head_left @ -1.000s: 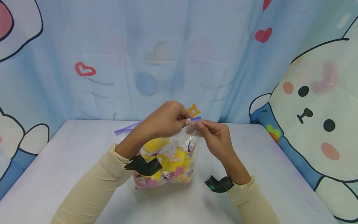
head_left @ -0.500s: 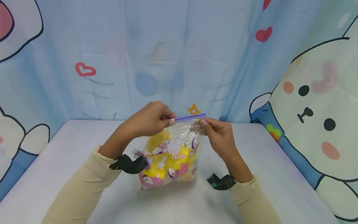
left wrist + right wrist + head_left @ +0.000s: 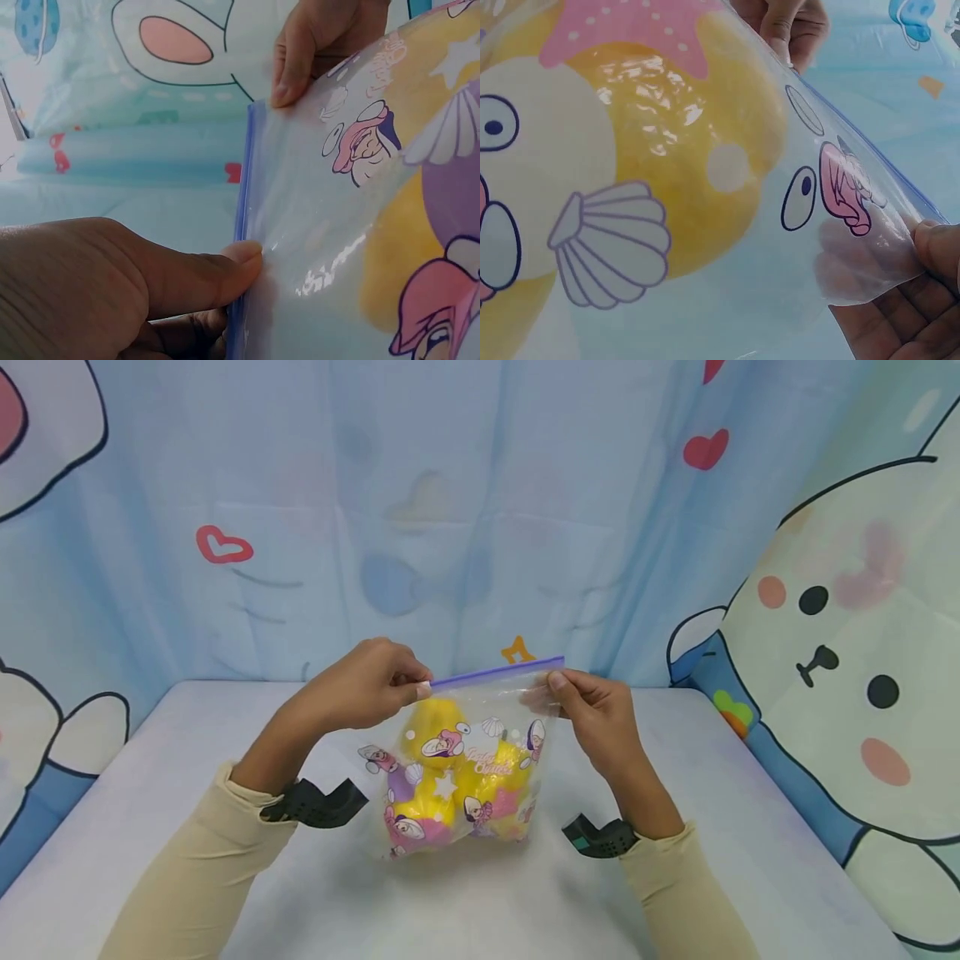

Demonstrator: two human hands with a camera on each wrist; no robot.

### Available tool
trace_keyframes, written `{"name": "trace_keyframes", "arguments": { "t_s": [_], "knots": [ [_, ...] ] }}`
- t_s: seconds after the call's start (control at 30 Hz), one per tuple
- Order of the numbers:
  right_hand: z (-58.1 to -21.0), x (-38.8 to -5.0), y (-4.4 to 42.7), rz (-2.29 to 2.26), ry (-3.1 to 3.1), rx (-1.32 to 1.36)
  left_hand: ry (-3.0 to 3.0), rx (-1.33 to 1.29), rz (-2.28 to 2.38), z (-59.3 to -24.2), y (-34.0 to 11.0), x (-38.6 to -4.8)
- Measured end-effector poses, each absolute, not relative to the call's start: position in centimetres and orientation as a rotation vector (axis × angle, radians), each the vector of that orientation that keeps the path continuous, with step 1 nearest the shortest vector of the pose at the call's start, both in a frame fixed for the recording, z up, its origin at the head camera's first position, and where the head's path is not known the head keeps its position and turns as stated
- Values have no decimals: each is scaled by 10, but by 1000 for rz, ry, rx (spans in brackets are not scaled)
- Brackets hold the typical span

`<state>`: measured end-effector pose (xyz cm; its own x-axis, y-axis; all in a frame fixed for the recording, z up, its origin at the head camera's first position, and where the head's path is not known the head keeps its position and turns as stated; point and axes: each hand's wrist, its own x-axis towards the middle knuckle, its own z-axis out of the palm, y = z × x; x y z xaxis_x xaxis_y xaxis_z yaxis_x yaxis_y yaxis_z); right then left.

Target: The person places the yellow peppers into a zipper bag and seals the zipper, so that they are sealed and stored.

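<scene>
A clear zip bag (image 3: 480, 735) with cartoon, shell and star prints is held upright over the white table. Rounded yellow things (image 3: 433, 727) show through its plastic; their kind cannot be told. Along the top runs a purple zip strip (image 3: 498, 674), slanting up to the right. Thumb and fingers of my left hand (image 3: 375, 685) pinch this strip near its left end, seen close in the left wrist view, thumb (image 3: 217, 281) on the near face. At the upper right corner my right hand (image 3: 600, 718) pinches the plastic, its fingers partly seen through the bag in the right wrist view.
The white table (image 3: 465, 910) reaches back to a light blue printed curtain (image 3: 480, 552) with hearts and cartoon animals. Dark camera mounts sit on the left wrist (image 3: 318, 803) and right wrist (image 3: 600, 837), below the hands.
My left hand has slid leftward along the zip strip, which now shows as one straight line. My right hand and the bag have shifted slightly right, and the right corner sits a bit higher.
</scene>
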<state>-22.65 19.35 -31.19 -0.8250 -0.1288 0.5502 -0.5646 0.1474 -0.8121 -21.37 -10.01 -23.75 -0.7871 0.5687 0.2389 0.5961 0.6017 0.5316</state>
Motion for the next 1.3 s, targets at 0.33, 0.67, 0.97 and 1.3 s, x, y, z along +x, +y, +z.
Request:
{"name": "trace_keyframes", "arguments": {
  "t_s": [0.33, 0.67, 0.97, 1.3],
  "knots": [
    [-311, -231, 203, 1740, -2074, 577, -2751, -957, -1026, -244, -117, -211],
    [-315, -240, 218, 1767, -2096, 479, -2748, -826, -1065, -249, -149, -212],
    [-320, -244, 215, 1857, -2056, 438, -2647, -648, -1264, -282, -157, -224],
    [-321, -245, 213, 1900, -1987, 444, -2428, -397, -2059, -349, -111, -224]
  ]
}}
